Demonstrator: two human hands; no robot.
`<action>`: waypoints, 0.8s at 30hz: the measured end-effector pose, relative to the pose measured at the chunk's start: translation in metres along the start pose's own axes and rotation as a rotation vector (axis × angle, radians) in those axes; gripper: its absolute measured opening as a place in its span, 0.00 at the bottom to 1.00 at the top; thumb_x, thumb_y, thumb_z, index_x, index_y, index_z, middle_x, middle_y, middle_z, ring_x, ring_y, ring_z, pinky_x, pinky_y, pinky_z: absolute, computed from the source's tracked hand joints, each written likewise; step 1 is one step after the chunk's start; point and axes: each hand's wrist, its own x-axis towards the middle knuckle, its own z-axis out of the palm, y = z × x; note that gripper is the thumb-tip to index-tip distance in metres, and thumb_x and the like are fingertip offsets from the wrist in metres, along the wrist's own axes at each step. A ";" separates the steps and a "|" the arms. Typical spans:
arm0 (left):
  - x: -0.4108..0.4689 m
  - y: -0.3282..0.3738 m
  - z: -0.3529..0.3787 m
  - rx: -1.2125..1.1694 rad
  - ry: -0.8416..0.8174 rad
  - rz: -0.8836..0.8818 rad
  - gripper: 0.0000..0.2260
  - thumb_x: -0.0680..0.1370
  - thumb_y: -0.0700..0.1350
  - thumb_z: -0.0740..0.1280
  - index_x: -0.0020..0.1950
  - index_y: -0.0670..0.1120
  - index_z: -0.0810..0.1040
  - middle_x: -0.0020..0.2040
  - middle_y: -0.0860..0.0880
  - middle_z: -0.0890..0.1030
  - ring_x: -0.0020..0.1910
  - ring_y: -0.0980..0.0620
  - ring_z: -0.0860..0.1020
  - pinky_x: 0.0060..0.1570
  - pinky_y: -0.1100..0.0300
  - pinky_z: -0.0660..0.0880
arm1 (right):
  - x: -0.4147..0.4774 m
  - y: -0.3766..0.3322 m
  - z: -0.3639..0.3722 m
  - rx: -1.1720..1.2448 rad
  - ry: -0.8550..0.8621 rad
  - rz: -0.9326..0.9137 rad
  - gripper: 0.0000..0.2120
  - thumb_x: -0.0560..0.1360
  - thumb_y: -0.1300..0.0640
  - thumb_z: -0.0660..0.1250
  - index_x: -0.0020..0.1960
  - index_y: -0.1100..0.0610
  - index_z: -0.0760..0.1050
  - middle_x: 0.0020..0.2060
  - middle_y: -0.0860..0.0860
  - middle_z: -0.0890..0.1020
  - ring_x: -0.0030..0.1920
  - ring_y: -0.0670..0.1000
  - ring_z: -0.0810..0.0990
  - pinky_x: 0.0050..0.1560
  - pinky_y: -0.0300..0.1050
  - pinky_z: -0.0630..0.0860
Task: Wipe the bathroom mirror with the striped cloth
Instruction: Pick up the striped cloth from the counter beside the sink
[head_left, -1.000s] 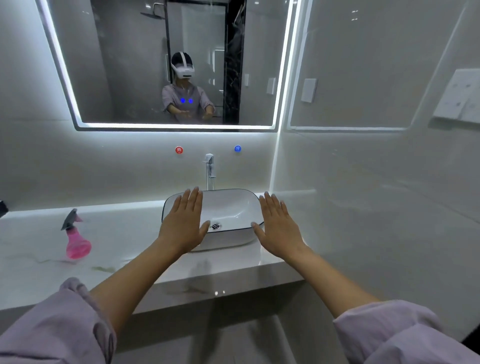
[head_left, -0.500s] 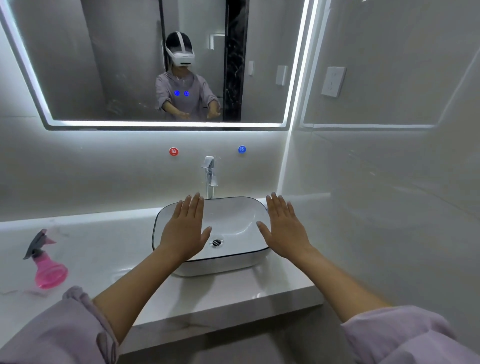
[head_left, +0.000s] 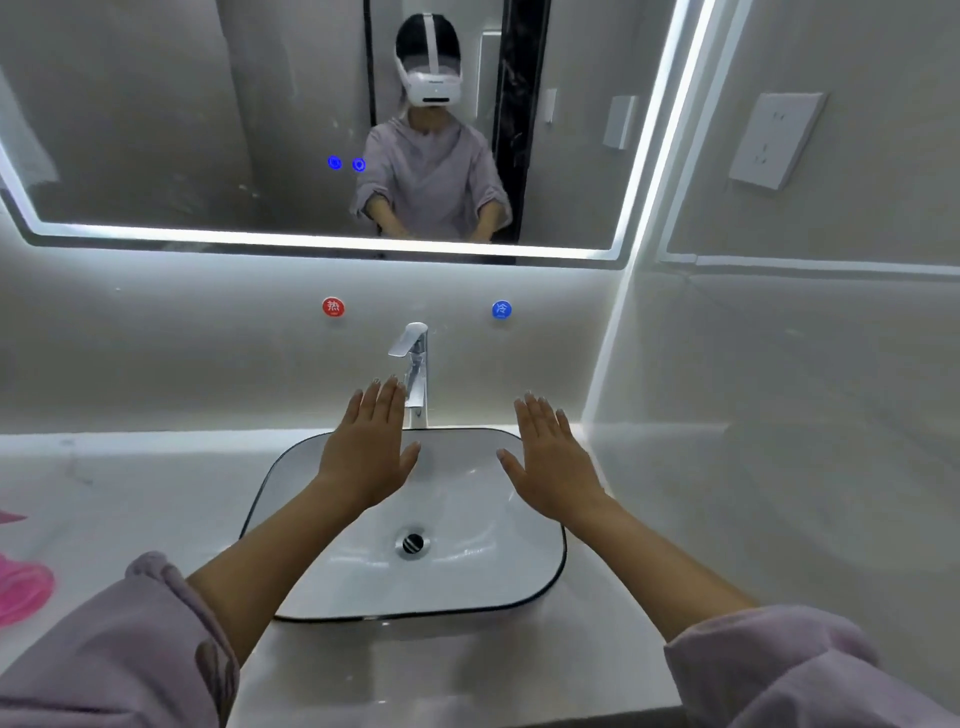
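In the head view, a white basin (head_left: 467, 566) with a dark rim is seen sunk into a pale counter (head_left: 130, 509), with a round drain (head_left: 413, 543) at its middle. The left hand (head_left: 369, 457) is held palm down above the far left part of the basin, its fingers straight and close together, the thumb spread out; nothing is gripped by it. The right hand (head_left: 550, 462) is held in the same way above the far right part of the basin, fingers straight, thumb apart, and nothing is held. The two hands are kept apart from each other, and whether the basin is touched by either cannot be told. Lilac sleeves (head_left: 130, 654) are pushed up on both forearms.

A chrome tap (head_left: 415, 364) stands upright just behind the basin, between the hands. On the wall above the basin, a red round button (head_left: 333, 307) and a blue round button (head_left: 501, 309) are set to either side of the tap. The mirror (head_left: 208, 130), edged with a lit strip, is mounted higher on the wall behind the basin; the person is reflected in it. A pink bottle (head_left: 21, 592) is cut off by the frame edge, well to the left of the basin. A white socket plate (head_left: 776, 140) is fixed on the side wall, up and right of the basin.
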 end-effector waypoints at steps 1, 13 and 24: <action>0.011 0.003 0.004 0.003 -0.006 -0.006 0.34 0.80 0.57 0.51 0.76 0.39 0.41 0.78 0.41 0.44 0.77 0.44 0.45 0.75 0.52 0.42 | 0.010 0.007 0.005 0.003 -0.015 -0.014 0.33 0.81 0.44 0.50 0.77 0.60 0.41 0.78 0.56 0.44 0.77 0.53 0.41 0.75 0.46 0.36; 0.077 0.028 0.052 -0.076 -0.053 -0.075 0.33 0.80 0.56 0.52 0.76 0.39 0.41 0.78 0.41 0.45 0.77 0.45 0.45 0.74 0.53 0.39 | 0.082 0.057 0.057 0.088 -0.096 -0.105 0.33 0.81 0.43 0.50 0.78 0.58 0.42 0.78 0.54 0.46 0.77 0.52 0.42 0.74 0.44 0.36; 0.120 0.047 0.098 -0.047 -0.160 0.062 0.32 0.81 0.57 0.49 0.76 0.40 0.41 0.78 0.43 0.46 0.77 0.46 0.45 0.75 0.52 0.42 | 0.081 0.104 0.084 0.122 -0.197 0.105 0.33 0.81 0.44 0.50 0.78 0.59 0.43 0.78 0.55 0.45 0.77 0.52 0.42 0.75 0.45 0.39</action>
